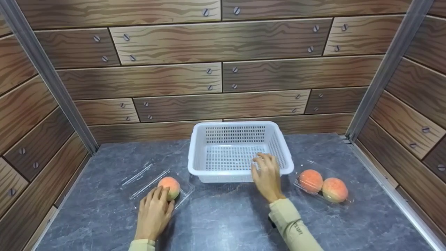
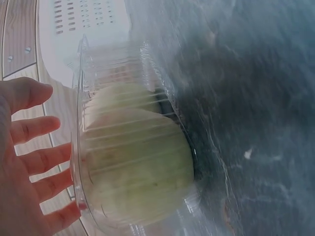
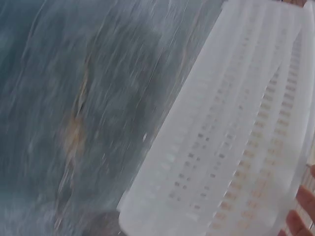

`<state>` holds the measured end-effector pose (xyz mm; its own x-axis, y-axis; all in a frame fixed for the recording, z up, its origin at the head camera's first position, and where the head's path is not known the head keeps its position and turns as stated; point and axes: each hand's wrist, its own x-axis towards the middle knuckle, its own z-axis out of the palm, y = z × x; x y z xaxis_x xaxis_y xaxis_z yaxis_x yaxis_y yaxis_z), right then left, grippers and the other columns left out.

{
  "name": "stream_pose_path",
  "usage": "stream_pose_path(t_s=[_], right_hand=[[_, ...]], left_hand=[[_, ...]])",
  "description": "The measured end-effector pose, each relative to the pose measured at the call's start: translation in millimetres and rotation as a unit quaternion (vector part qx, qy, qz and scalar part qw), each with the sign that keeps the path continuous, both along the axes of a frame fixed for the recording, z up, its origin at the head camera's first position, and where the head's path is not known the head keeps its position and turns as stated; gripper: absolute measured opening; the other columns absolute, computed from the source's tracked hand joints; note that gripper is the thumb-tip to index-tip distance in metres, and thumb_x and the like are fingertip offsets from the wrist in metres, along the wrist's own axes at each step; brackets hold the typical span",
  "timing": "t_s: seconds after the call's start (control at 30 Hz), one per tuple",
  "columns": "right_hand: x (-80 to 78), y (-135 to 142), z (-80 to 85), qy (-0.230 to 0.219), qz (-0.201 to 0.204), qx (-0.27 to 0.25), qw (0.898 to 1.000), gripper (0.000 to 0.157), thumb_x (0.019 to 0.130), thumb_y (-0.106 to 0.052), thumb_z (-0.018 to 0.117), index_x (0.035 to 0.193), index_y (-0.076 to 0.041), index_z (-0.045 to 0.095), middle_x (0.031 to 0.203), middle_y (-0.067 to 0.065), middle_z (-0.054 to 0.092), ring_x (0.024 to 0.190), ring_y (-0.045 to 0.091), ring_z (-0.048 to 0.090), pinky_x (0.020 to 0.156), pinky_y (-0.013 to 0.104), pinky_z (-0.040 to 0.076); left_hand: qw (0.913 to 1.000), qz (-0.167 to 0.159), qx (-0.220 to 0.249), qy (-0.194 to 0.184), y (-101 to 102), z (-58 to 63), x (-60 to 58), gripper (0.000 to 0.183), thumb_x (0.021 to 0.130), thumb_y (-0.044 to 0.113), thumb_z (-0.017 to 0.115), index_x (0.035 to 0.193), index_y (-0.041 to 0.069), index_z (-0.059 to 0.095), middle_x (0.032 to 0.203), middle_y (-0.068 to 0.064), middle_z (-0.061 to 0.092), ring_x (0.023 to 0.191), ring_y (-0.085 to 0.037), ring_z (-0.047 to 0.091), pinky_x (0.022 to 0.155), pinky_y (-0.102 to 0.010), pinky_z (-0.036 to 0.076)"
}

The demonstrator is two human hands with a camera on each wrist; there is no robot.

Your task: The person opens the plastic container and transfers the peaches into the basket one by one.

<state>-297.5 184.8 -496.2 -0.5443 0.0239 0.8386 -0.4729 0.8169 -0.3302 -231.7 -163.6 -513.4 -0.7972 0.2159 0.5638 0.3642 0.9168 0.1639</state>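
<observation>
At the left, my left hand [image 1: 153, 211] is at a peach [image 1: 171, 186] in a clear plastic box [image 1: 150, 184]. The left wrist view shows that hand's fingers [image 2: 44, 160] spread beside the clear wall, with two fruits [image 2: 140, 164] behind the plastic. My right hand [image 1: 267, 177] is over the front right part of a white perforated basket [image 1: 198, 153], fingers loosely bent and holding nothing. In the right wrist view, only fingertips [image 3: 305, 201] show at the edge, near the basket wall [image 3: 197, 162].
To the right of the basket, two peaches [image 1: 322, 185] sit in another clear plastic box [image 1: 303, 188]. The dark marbled table [image 1: 223, 216] is bounded by wood-patterned walls [image 1: 223, 76] and metal posts [image 1: 386, 66].
</observation>
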Motion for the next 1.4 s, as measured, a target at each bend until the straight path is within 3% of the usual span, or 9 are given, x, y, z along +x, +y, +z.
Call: stream_pose_path(t_s=[0.13,0.37,0.53,0.7,0.93,1.4], right_hand=[[-7.3,20.8,7.0,-0.033,-0.027,-0.006,0.999,0.016,0.079,0.003,0.074,0.094,0.005,0.070,0.112,0.026,0.067,0.107,0.044,0.057,0.093,0.061,0.045],[-18.1,57.3,19.5,-0.075,-0.084,-0.009,0.994,0.022,0.081,0.000,0.073,0.101,0.007,0.069,0.116,0.027,0.065,0.108,0.046,0.054,0.083,0.059,0.045],[-18.9,69.9,18.9,-0.114,-0.107,-0.013,0.988,0.029,0.082,-0.002,0.071,0.107,0.011,0.066,0.120,0.032,0.061,0.112,0.050,0.053,0.089,0.062,0.044],[-21.3,76.4,16.5,-0.174,-0.078,-0.023,0.981,0.040,0.080,0.003,0.069,0.115,0.019,0.060,0.126,0.038,0.056,0.115,0.055,0.053,0.099,0.063,0.044],[-30.8,89.7,22.1,-0.278,-0.044,-0.026,0.959,0.053,0.074,0.013,0.056,0.125,0.026,0.052,0.138,0.041,0.048,0.128,0.057,0.047,0.111,0.059,0.036],[-39.2,98.6,18.8,-0.304,-0.003,-0.040,0.952,0.062,0.068,0.020,0.048,0.130,0.025,0.050,0.143,0.039,0.044,0.131,0.057,0.042,0.114,0.057,0.030]], left_hand=[[1.0000,-0.004,-0.001,-0.006,-0.8,3.5,-0.2,0.039,0.085,0.014,0.078,0.119,0.000,0.065,0.121,-0.024,0.064,0.113,-0.046,0.059,0.086,-0.066,0.049],[0.9999,-0.006,-0.003,0.008,-2.4,5.5,0.7,0.038,0.084,0.013,0.078,0.118,0.000,0.066,0.118,-0.022,0.066,0.110,-0.044,0.061,0.085,-0.066,0.050],[0.9998,-0.006,-0.010,0.013,-3.1,5.0,-0.7,0.037,0.083,0.013,0.078,0.116,0.000,0.067,0.115,-0.022,0.066,0.107,-0.044,0.062,0.083,-0.064,0.051],[0.9999,-0.008,-0.007,0.009,-2.6,4.7,-1.2,0.037,0.084,0.013,0.077,0.117,0.000,0.067,0.116,-0.022,0.066,0.107,-0.043,0.062,0.083,-0.063,0.052],[0.9998,-0.008,-0.008,0.013,-2.8,5.6,-3.8,0.037,0.083,0.012,0.077,0.116,-0.001,0.067,0.115,-0.022,0.067,0.107,-0.043,0.062,0.082,-0.064,0.052],[0.9998,-0.003,0.005,0.020,-9.4,-4.8,-3.0,0.026,0.083,0.012,0.077,0.106,0.002,0.070,0.111,-0.020,0.068,0.103,-0.043,0.063,0.078,-0.063,0.052]])
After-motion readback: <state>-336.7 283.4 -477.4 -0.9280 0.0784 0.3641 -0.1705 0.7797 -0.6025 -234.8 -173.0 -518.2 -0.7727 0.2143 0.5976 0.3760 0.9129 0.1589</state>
